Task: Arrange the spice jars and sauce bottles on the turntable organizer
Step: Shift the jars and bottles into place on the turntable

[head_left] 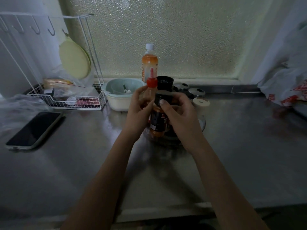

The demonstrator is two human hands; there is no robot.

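Observation:
A clear turntable organizer (203,123) sits mid-counter, mostly hidden behind my hands. My right hand (180,113) grips a dark-capped bottle with an orange and black label (157,122) standing over the turntable's near side. My left hand (138,112) touches a sauce bottle with a red nozzle cap (151,82) just left of it. A black-lidded jar (164,82) stands behind them. Spice jars with silver lids (196,91) and a white-lidded jar (201,102) stand on the turntable's right side.
A tall orange drink bottle (149,63) stands at the window sill. A pale bowl (119,95) and a white wire rack (66,100) are to the left, with a phone (34,130) lying on the steel counter. Plastic bags (287,87) fill the right.

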